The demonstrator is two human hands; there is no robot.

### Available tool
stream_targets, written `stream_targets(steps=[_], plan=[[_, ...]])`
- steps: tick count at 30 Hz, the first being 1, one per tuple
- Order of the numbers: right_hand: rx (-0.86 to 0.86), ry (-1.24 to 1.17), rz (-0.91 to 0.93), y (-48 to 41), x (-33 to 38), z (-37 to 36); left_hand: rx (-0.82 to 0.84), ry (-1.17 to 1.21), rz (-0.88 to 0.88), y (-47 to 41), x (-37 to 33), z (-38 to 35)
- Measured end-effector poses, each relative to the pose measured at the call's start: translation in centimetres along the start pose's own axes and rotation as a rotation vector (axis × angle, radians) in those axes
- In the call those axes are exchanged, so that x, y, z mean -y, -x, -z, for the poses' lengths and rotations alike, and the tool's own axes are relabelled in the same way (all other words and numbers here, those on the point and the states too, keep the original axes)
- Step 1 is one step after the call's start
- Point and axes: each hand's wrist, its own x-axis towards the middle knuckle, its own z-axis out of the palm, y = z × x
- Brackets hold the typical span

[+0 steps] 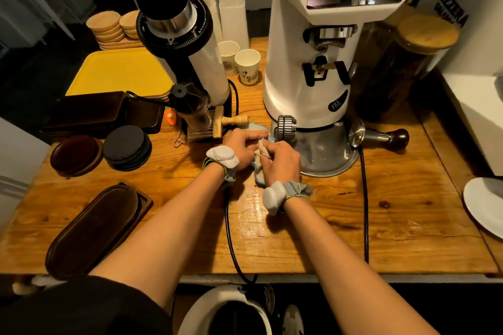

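A small cloth [258,171] with a blue edge lies bunched on the wooden counter [408,212], just in front of the white coffee grinder [307,68]. My left hand [242,148] lies on the cloth's far part, fingers pointing right toward the grinder's base. My right hand [281,162] is curled over the cloth's near part and pinches a pale fold of it between thumb and fingers. Both wrists wear grey strapped devices. Most of the cloth is hidden under the two hands.
A black grinder [174,24] stands left of the hands, with a wooden tamper [231,121] at its foot. A portafilter [381,136] lies right of the white grinder. Dark trays [98,228], black coasters [126,148], paper cups [247,65], a yellow tray [119,73] and two black cables [364,212] share the counter.
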Motion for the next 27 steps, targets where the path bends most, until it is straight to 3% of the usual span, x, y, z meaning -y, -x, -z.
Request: stream_targets(steps=[4,16,27], plan=[[0.030,0.009,-0.004,0.0,0.2,0.2,-0.050,-0.003,0.006,0.3,-0.2,0.0],[0.225,-0.098,-0.098,1.1,-1.3,2.4,0.005,0.118,0.032,5.7,-0.5,-0.2],[0.330,-0.052,-0.055,5.8,-3.6,3.0,0.010,0.247,0.140,12.9,-1.9,-2.1]])
